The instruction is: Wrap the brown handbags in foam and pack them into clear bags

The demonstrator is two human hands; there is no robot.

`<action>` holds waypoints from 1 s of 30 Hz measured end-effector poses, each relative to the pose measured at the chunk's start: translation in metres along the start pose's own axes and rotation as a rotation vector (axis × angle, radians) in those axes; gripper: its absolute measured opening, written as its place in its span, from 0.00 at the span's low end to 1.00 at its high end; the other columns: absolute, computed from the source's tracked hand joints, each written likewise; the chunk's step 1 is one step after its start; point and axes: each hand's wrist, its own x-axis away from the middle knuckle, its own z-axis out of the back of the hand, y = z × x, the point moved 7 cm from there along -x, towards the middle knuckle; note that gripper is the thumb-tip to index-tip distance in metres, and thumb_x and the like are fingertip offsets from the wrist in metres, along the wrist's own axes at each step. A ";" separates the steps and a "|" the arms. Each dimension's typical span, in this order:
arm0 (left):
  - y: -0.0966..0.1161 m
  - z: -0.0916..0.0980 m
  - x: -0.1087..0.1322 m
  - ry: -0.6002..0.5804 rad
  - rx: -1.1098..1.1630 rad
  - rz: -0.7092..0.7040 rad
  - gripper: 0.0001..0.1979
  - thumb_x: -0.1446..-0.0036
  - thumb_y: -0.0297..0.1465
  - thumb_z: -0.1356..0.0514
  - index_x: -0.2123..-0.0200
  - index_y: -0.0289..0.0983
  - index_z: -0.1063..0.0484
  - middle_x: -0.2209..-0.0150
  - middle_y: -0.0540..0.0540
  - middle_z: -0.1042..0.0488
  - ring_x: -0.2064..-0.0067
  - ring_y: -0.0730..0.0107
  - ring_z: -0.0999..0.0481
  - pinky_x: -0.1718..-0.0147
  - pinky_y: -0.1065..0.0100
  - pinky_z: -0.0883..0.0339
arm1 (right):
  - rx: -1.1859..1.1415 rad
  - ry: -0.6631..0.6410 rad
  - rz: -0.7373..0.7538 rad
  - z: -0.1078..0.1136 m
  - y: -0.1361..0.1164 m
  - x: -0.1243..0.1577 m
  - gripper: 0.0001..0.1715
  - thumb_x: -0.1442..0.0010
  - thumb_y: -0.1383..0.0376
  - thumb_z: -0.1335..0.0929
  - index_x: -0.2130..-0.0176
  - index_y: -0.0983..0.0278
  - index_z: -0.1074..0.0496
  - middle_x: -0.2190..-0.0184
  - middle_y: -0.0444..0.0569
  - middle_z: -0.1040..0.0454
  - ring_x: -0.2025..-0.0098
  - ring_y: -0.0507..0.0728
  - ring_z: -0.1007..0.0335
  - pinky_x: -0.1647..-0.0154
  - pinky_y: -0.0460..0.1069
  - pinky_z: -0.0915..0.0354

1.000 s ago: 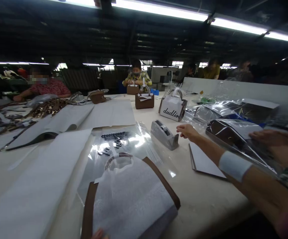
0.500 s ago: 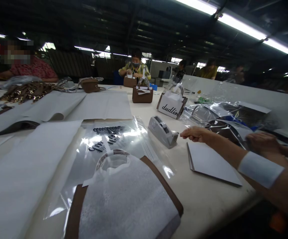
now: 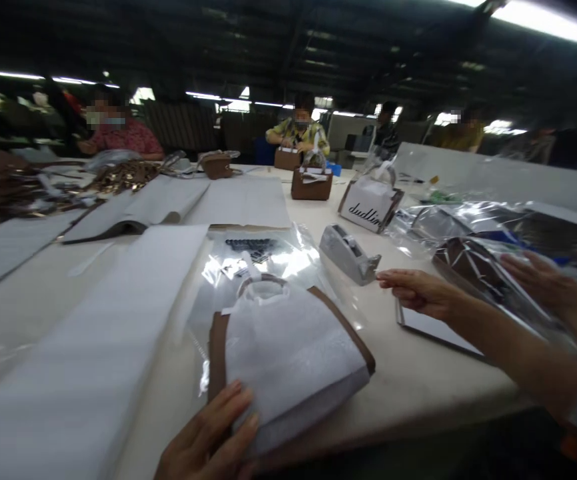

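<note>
A brown handbag (image 3: 217, 353) lies on a clear plastic bag (image 3: 196, 287), its front covered by white wrapping paper (image 3: 293, 340) and its handle wrapped too. My left hand (image 3: 213, 433) rests on its lower left corner, fingers stretched out and apart. Further right, my right hand (image 3: 418, 290) is closed in a pinch at the cutting end of a grey tape dispenser (image 3: 348, 255). The pinch meets the tape's end there, though the clear strip itself hardly shows. Beneath my right forearm lies a white board (image 3: 433, 327), partly hidden.
White sheets (image 3: 98, 327) cover the left of the table. Wrapped and unwrapped handbags (image 3: 312, 185) stand farther back, one with a printed white wrapper (image 3: 366, 202). At right, a co-worker's hands (image 3: 553, 287) handle a plastic-covered brown bag (image 3: 468, 267). Other people sit across the table.
My left hand has come into view onto the handbag's corner. My view has swung left, so things sit further right. My right hand stays pinched at the dispenser; the co-worker's hands have shifted.
</note>
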 end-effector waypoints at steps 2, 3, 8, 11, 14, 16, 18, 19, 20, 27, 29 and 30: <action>0.005 0.007 -0.008 -0.043 0.019 0.052 0.14 0.47 0.25 0.42 0.56 0.34 0.32 0.50 0.39 0.33 0.45 0.57 0.36 0.54 0.62 0.30 | -0.193 -0.265 0.009 -0.051 -0.013 0.046 0.12 0.50 0.61 0.30 0.65 0.65 0.29 0.67 0.45 0.29 0.85 0.39 0.56 0.88 0.39 0.58; 0.006 0.009 -0.009 -0.052 0.012 0.085 0.14 0.47 0.25 0.42 0.55 0.34 0.32 0.49 0.38 0.35 0.45 0.58 0.36 0.53 0.62 0.30 | -0.208 -0.390 -0.037 -0.078 -0.015 0.069 0.14 0.51 0.60 0.29 0.64 0.65 0.28 0.67 0.46 0.29 0.86 0.38 0.56 0.88 0.39 0.59; 0.009 0.011 -0.005 -0.008 -0.003 0.127 0.17 0.49 0.26 0.41 0.54 0.36 0.34 0.41 0.36 0.45 0.45 0.58 0.37 0.56 0.61 0.30 | -0.213 -0.689 -0.262 -0.180 0.000 0.143 0.18 0.51 0.56 0.30 0.65 0.68 0.28 0.72 0.45 0.29 0.88 0.38 0.54 0.88 0.39 0.58; 0.011 0.011 -0.005 0.017 -0.024 0.090 0.17 0.49 0.28 0.41 0.54 0.37 0.35 0.41 0.35 0.44 0.45 0.58 0.37 0.58 0.60 0.31 | -0.194 -0.662 -0.307 -0.206 0.013 0.146 0.16 0.50 0.58 0.30 0.68 0.69 0.29 0.75 0.44 0.30 0.89 0.39 0.53 0.89 0.39 0.58; 0.011 0.010 -0.007 -0.008 -0.059 0.064 0.14 0.48 0.30 0.42 0.55 0.37 0.34 0.44 0.38 0.37 0.46 0.58 0.36 0.59 0.61 0.34 | -0.152 -0.565 -0.365 -0.212 0.023 0.141 0.14 0.48 0.59 0.31 0.71 0.70 0.30 0.81 0.42 0.33 0.89 0.40 0.53 0.89 0.38 0.57; 0.010 0.008 -0.008 -0.031 -0.059 0.058 0.13 0.47 0.30 0.43 0.56 0.37 0.33 0.46 0.42 0.34 0.46 0.60 0.37 0.57 0.61 0.38 | -0.123 -0.507 -0.399 -0.213 0.026 0.139 0.13 0.46 0.60 0.32 0.72 0.69 0.31 0.86 0.40 0.37 0.90 0.40 0.54 0.89 0.37 0.57; 0.009 0.007 -0.009 -0.043 -0.043 0.061 0.12 0.47 0.31 0.43 0.57 0.38 0.32 0.47 0.47 0.33 0.46 0.61 0.37 0.54 0.60 0.41 | -0.122 -0.489 -0.406 -0.216 0.027 0.138 0.13 0.45 0.60 0.33 0.71 0.69 0.31 0.88 0.39 0.39 0.90 0.41 0.54 0.89 0.37 0.55; 0.008 0.007 -0.009 -0.046 -0.030 0.063 0.12 0.47 0.31 0.44 0.57 0.39 0.32 0.47 0.50 0.32 0.46 0.61 0.37 0.53 0.60 0.43 | -0.126 -0.493 -0.403 -0.217 0.027 0.138 0.13 0.45 0.60 0.34 0.70 0.69 0.30 0.88 0.39 0.39 0.90 0.41 0.54 0.90 0.37 0.55; 0.008 0.006 -0.010 -0.049 -0.023 0.068 0.12 0.46 0.31 0.44 0.57 0.39 0.32 0.48 0.52 0.32 0.46 0.62 0.37 0.53 0.60 0.44 | -0.131 -0.498 -0.397 -0.219 0.028 0.138 0.13 0.45 0.60 0.34 0.70 0.69 0.30 0.86 0.40 0.37 0.90 0.41 0.53 0.90 0.37 0.54; 0.008 0.008 -0.013 -0.097 -0.007 0.099 0.11 0.48 0.32 0.43 0.59 0.39 0.32 0.50 0.55 0.30 0.47 0.63 0.36 0.54 0.61 0.46 | -0.236 -0.443 -0.330 -0.214 0.039 0.150 0.11 0.46 0.63 0.34 0.63 0.67 0.33 0.64 0.48 0.27 0.87 0.41 0.44 0.89 0.38 0.49; 0.008 0.008 -0.014 -0.091 0.003 0.103 0.10 0.48 0.31 0.42 0.61 0.39 0.31 0.50 0.54 0.29 0.47 0.63 0.36 0.55 0.62 0.46 | -0.292 -0.403 -0.311 -0.209 0.042 0.153 0.10 0.45 0.62 0.34 0.64 0.66 0.36 0.62 0.49 0.27 0.86 0.41 0.43 0.89 0.38 0.49; 0.008 0.009 -0.015 -0.086 0.008 0.102 0.09 0.48 0.31 0.42 0.61 0.38 0.31 0.50 0.54 0.29 0.47 0.62 0.36 0.54 0.62 0.46 | -0.325 -0.383 -0.306 -0.207 0.044 0.154 0.10 0.45 0.62 0.34 0.65 0.66 0.38 0.61 0.49 0.27 0.86 0.42 0.43 0.89 0.38 0.49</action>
